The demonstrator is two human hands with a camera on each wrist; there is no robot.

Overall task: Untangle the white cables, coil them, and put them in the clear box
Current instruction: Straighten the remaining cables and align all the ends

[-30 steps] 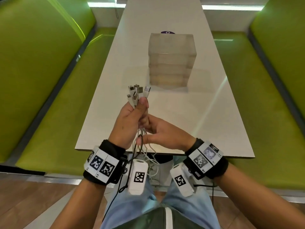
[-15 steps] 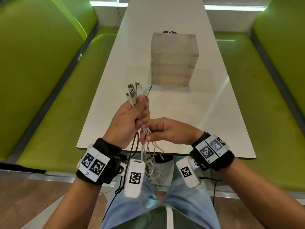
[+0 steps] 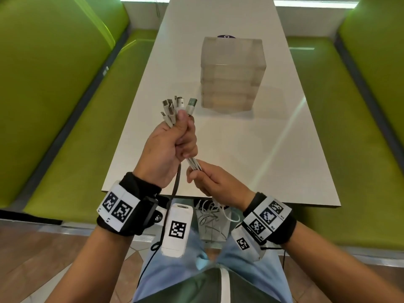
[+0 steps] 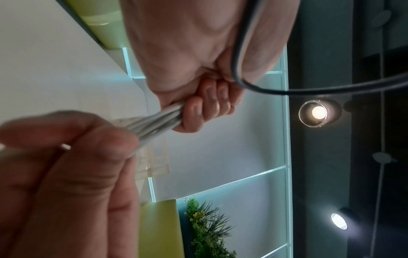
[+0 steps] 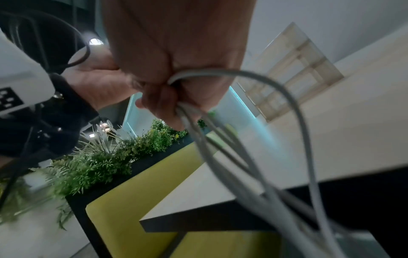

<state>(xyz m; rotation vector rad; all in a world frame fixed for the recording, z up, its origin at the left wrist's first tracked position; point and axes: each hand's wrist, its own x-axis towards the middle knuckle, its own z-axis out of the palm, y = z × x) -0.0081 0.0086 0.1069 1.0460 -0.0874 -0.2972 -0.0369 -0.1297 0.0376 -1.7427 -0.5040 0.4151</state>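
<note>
My left hand (image 3: pixel 172 147) grips a bundle of white cables (image 3: pixel 194 164) near their plug ends (image 3: pixel 177 106), which stick up above the fist. Just below it, my right hand (image 3: pixel 209 182) holds the same bundle, fingers curled round it. The loose lengths hang in tangled loops (image 3: pixel 209 215) below the table edge, over my lap. In the left wrist view the cables (image 4: pixel 154 124) run from the left hand's fingers (image 4: pixel 203 111) to the right hand (image 4: pixel 77 157). In the right wrist view the cables (image 5: pixel 220 157) trail down from the right hand (image 5: pixel 176 90). The clear box (image 3: pixel 231 73) stands further back on the table, apart from both hands.
The white table (image 3: pixel 251 149) runs away from me between two green benches (image 3: pixel 72 119) (image 3: pixel 360 127). A dark wire (image 3: pixel 172 197) from the wrist camera hangs beside the left wrist. A small purple object (image 3: pixel 226 36) shows behind the box.
Both hands have risen and the left hand has moved forward with the plug ends. The right hand has slid down the bundle, away from the left hand.
</note>
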